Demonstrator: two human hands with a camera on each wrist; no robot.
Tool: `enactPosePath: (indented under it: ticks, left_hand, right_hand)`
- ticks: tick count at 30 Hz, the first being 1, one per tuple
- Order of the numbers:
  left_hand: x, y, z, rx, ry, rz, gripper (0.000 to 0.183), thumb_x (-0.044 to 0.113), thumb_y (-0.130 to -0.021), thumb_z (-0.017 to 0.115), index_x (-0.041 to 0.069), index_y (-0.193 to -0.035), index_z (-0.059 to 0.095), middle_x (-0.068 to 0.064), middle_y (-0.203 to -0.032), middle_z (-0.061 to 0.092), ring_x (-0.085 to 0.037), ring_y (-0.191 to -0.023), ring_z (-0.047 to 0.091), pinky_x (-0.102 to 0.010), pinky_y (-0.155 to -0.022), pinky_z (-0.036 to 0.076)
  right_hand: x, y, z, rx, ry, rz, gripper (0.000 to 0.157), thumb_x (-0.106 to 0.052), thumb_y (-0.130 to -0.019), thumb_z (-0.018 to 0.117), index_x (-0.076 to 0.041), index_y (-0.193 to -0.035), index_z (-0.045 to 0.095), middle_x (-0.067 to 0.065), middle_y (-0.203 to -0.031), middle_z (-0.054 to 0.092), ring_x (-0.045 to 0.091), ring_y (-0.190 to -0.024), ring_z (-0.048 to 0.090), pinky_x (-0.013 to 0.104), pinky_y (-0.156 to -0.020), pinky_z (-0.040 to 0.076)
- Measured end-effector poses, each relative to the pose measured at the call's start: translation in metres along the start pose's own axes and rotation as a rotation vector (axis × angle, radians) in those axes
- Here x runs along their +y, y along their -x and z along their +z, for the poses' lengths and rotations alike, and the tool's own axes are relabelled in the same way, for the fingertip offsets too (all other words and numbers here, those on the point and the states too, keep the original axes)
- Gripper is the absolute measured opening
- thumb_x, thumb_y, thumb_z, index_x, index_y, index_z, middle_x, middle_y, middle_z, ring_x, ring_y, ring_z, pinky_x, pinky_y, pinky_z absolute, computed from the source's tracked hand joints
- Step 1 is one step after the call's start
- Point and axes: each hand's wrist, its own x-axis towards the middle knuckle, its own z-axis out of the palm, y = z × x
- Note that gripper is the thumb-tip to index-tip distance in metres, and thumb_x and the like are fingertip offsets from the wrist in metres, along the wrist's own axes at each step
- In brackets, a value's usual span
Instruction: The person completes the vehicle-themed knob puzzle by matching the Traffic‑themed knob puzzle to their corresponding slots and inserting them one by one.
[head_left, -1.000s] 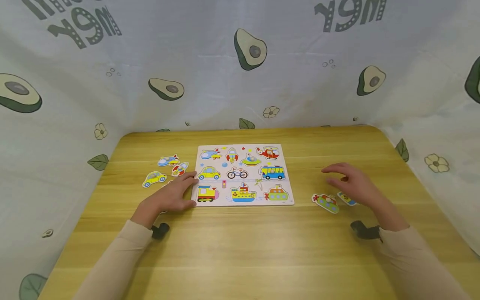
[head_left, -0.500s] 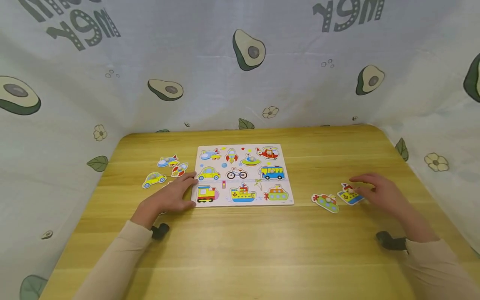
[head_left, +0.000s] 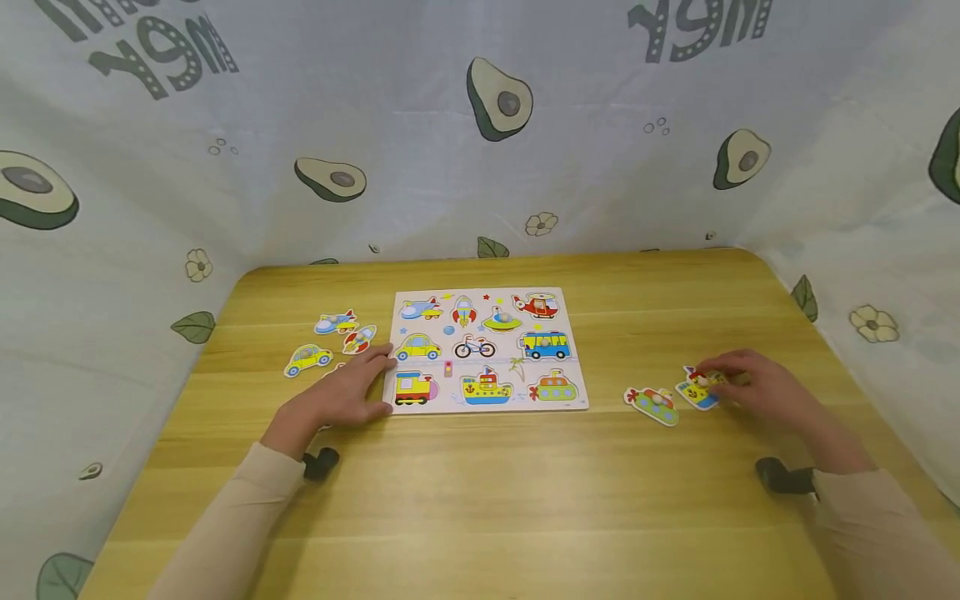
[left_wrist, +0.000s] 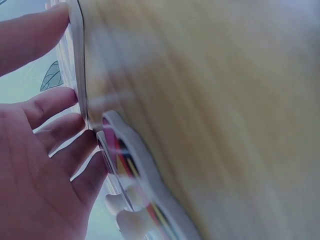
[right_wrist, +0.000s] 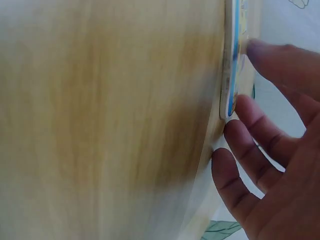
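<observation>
A wooden peg puzzle board [head_left: 517, 367] with printed vehicles lies mid-table. My left hand [head_left: 337, 392] rests at its left edge; in the left wrist view, thumb and relaxed fingers [left_wrist: 57, 102] touch the rim. At the right, my right hand [head_left: 765, 396] has thumb and index finger on a ship puzzle piece [head_left: 699, 395], pinching near its knob. The right wrist view shows the piece [right_wrist: 229, 75] edge-on at the table with the thumb on its face; the knob is hidden. Beside it lies a green submarine piece [head_left: 652, 407].
Left of the board are a yellow car piece [head_left: 308, 359], a plane piece [head_left: 337, 322] and a rocket piece [head_left: 360, 339], with more partly under the left hand. A bus [head_left: 546, 344], helicopter [head_left: 540, 306] and saucer [head_left: 501, 318] with knobs sit in the board.
My right hand has moved right from above the pieces onto the ship piece and its fingers have come together there, tilting the piece slightly. The left hand has stayed put.
</observation>
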Motion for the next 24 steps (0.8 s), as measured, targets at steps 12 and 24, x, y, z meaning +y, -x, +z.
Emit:
enactPosePath:
  ticks: [12,24]
  left_hand:
    - [0.0006,-0.0005,0.0015,0.0,-0.002,-0.005,0.071,0.027,-0.087,0.068,0.004,-0.148,0.041,-0.013,-0.164,0.024,-0.037,-0.149,0.029,-0.056,-0.118,0.034]
    - [0.002,0.0004,0.0,-0.007,-0.002,0.002,0.07,0.027,-0.087,0.067,0.002,-0.148,0.04,-0.015,-0.164,0.024,-0.039,-0.15,0.027,-0.056,-0.119,0.031]
  right_hand:
    - [0.0006,-0.0043,0.0038,-0.016,-0.02,0.057,0.016,-0.007,-0.082,0.077,-0.007,-0.098,0.077,0.012,-0.098,0.066,-0.013,-0.084,0.043,0.019,-0.068,0.04]
    - [-0.0035,-0.0054,0.005,-0.015,-0.05,0.061,0.017,-0.01,-0.087,0.074,-0.007,-0.103,0.075,0.016,-0.103,0.071,-0.023,-0.088,0.036,0.014,-0.074,0.039]
